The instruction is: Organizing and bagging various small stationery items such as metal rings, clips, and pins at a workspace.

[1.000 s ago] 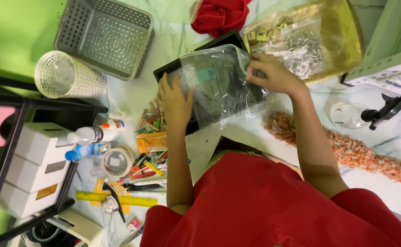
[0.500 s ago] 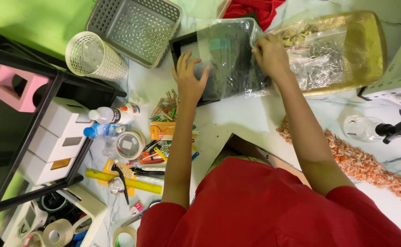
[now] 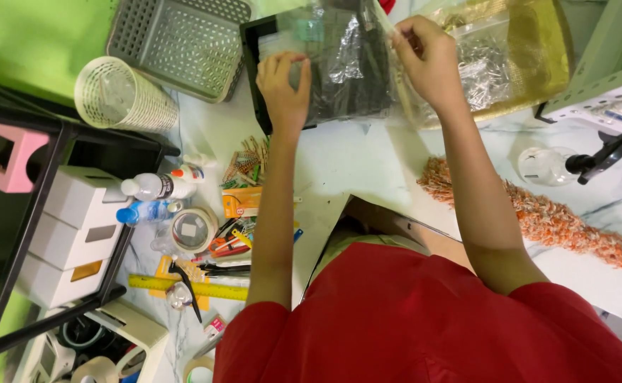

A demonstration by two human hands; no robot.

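Over marble table (image 3: 353,163), 2 outstretched hands, left (image 3: 282,89) and right (image 3: 428,60), pinch clear bag (image 3: 346,64) edges apart.

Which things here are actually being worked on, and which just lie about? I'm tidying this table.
In hand: left hand and right hand on the clear plastic bag over the black tray.

Lying about: grey basket, yellow ruler, tape roll, spray bottle.

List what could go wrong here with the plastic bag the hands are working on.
Both the left hand and right hand grip the clear plastic bag over the black tray; a hard tug might tear the thin film. The left forearm hangs over the clothespins and glue bottle, which it might knock.
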